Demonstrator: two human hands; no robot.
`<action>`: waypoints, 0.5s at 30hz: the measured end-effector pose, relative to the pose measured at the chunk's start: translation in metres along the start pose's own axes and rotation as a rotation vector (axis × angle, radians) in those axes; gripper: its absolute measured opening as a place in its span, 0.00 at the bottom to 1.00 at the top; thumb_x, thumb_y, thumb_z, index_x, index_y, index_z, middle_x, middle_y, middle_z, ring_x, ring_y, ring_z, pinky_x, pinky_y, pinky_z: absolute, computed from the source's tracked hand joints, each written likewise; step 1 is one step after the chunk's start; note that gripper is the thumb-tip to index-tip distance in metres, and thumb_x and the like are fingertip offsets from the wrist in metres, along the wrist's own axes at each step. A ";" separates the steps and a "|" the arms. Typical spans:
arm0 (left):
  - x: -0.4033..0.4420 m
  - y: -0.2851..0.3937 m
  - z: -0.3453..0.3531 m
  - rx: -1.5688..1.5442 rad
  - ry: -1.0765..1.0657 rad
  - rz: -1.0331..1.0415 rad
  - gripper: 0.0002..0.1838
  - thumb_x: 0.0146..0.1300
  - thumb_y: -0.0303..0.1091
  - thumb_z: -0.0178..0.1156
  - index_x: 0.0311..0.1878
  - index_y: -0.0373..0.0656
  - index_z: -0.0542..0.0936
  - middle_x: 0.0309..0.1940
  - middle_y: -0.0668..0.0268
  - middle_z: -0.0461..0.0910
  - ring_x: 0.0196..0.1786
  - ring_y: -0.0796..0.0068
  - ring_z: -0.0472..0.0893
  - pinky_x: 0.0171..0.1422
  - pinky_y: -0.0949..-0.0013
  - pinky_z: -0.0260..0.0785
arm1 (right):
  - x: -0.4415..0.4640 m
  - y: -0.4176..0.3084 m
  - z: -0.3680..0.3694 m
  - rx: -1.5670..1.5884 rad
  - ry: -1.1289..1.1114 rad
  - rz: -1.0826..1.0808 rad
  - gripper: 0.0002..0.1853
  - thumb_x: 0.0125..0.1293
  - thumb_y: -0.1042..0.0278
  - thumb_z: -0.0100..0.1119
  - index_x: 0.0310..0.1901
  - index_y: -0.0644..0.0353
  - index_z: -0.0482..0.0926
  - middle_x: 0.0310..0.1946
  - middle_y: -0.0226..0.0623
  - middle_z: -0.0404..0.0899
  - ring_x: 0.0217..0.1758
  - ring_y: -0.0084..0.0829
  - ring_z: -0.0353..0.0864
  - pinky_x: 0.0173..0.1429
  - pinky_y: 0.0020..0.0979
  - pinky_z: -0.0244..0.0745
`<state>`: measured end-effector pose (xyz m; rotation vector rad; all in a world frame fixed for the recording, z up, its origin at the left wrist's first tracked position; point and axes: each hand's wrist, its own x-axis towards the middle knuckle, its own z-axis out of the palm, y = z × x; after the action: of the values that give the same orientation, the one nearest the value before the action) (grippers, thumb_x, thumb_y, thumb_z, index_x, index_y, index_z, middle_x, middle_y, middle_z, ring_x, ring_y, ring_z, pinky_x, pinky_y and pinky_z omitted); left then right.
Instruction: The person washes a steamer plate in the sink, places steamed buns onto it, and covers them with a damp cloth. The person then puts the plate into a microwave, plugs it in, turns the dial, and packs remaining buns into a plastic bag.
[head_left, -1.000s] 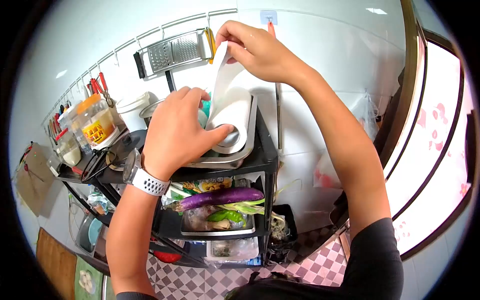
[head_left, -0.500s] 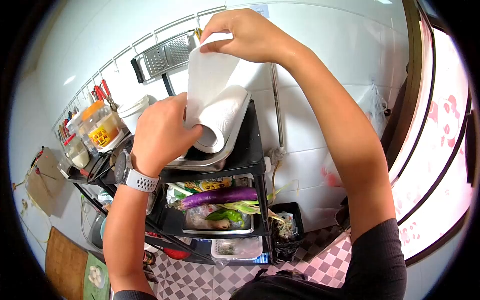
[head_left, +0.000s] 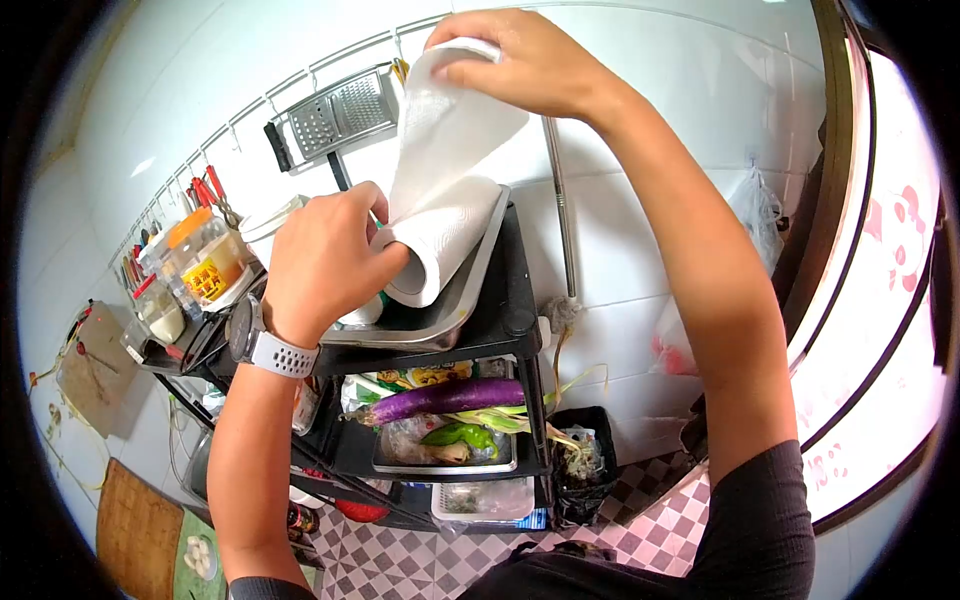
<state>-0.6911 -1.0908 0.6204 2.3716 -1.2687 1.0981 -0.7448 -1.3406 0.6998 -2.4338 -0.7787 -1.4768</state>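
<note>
pressing in at the near end, the left hand (head_left: 325, 255), with a watch (head_left: 285, 355) strapped at its wrist, is partly curled, thumb at the mouth of the core and fingers bent along the left side, seeming to hold the roll; some of its fingertips are hidden, so how firm the hold is cannot be told. that white paper roll (head_left: 452, 232) lies on its side in a metal tray (head_left: 405, 338), which rests on the top level of a black rack (head_left: 500, 312). from the roll a sheet (head_left: 440, 135) rises, bowed and slightly twisted; its foot appears to run into the roll with no torn edge in sight, so a length looks unrolled and lifted clear, yet not separated. higher up, the right hand (head_left: 535, 65) is pinched closed on the free end, thumb on one face and fingers behind. farther off, a grater (head_left: 340, 112) hangs at the tiled wall, apart from the paper.
</note>
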 end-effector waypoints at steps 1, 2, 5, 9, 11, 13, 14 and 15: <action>0.001 -0.001 0.000 0.000 0.000 0.001 0.15 0.48 0.38 0.68 0.34 0.35 0.82 0.25 0.52 0.82 0.28 0.52 0.82 0.37 0.57 0.75 | -0.004 0.004 0.001 -0.046 -0.022 0.013 0.22 0.58 0.48 0.73 0.50 0.51 0.87 0.45 0.35 0.84 0.51 0.34 0.81 0.57 0.34 0.74; 0.001 -0.001 0.000 -0.011 -0.010 -0.010 0.14 0.48 0.37 0.68 0.34 0.36 0.82 0.24 0.52 0.82 0.28 0.52 0.82 0.37 0.58 0.75 | -0.006 0.007 0.001 -0.047 -0.021 0.013 0.22 0.58 0.48 0.73 0.50 0.51 0.87 0.45 0.35 0.84 0.51 0.34 0.81 0.57 0.34 0.74; 0.003 -0.006 0.001 -0.024 -0.023 -0.016 0.13 0.48 0.36 0.69 0.31 0.37 0.82 0.24 0.53 0.82 0.27 0.54 0.82 0.37 0.60 0.75 | -0.013 0.005 0.000 -0.096 -0.190 0.018 0.24 0.53 0.43 0.76 0.49 0.47 0.90 0.40 0.32 0.79 0.50 0.33 0.79 0.56 0.34 0.73; 0.006 -0.004 0.000 0.011 -0.074 -0.040 0.11 0.46 0.34 0.70 0.28 0.37 0.81 0.23 0.54 0.82 0.26 0.55 0.82 0.36 0.61 0.75 | -0.024 0.013 0.004 -0.155 -0.257 0.055 0.30 0.49 0.39 0.78 0.53 0.44 0.89 0.40 0.31 0.76 0.49 0.32 0.77 0.56 0.32 0.71; 0.006 -0.006 0.002 -0.005 -0.064 -0.024 0.11 0.44 0.34 0.71 0.27 0.37 0.82 0.23 0.54 0.82 0.26 0.54 0.82 0.36 0.61 0.75 | -0.025 0.016 0.005 -0.180 -0.323 0.086 0.20 0.56 0.50 0.75 0.49 0.48 0.90 0.37 0.31 0.75 0.45 0.30 0.77 0.52 0.30 0.71; 0.005 -0.009 0.007 -0.023 -0.063 -0.012 0.12 0.43 0.34 0.71 0.27 0.37 0.82 0.22 0.54 0.82 0.26 0.54 0.82 0.37 0.60 0.75 | -0.024 0.031 0.010 -0.204 -0.365 0.128 0.15 0.60 0.55 0.74 0.46 0.50 0.90 0.36 0.31 0.76 0.43 0.30 0.77 0.50 0.31 0.71; 0.003 -0.010 0.009 0.009 -0.055 0.029 0.12 0.42 0.34 0.72 0.27 0.37 0.82 0.22 0.53 0.82 0.27 0.52 0.82 0.38 0.60 0.75 | -0.025 0.039 0.009 -0.221 -0.252 0.032 0.12 0.61 0.59 0.73 0.44 0.53 0.90 0.35 0.32 0.76 0.41 0.31 0.77 0.48 0.31 0.72; 0.002 -0.011 0.011 0.043 -0.046 0.070 0.13 0.40 0.34 0.73 0.27 0.37 0.83 0.22 0.53 0.82 0.27 0.51 0.82 0.39 0.59 0.76 | -0.027 0.045 0.006 -0.238 -0.139 -0.064 0.09 0.63 0.64 0.71 0.42 0.55 0.90 0.34 0.33 0.77 0.40 0.31 0.78 0.47 0.32 0.72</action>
<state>-0.6755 -1.0912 0.6158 2.4135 -1.3665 1.1073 -0.7263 -1.3849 0.6780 -2.7360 -0.7521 -1.5137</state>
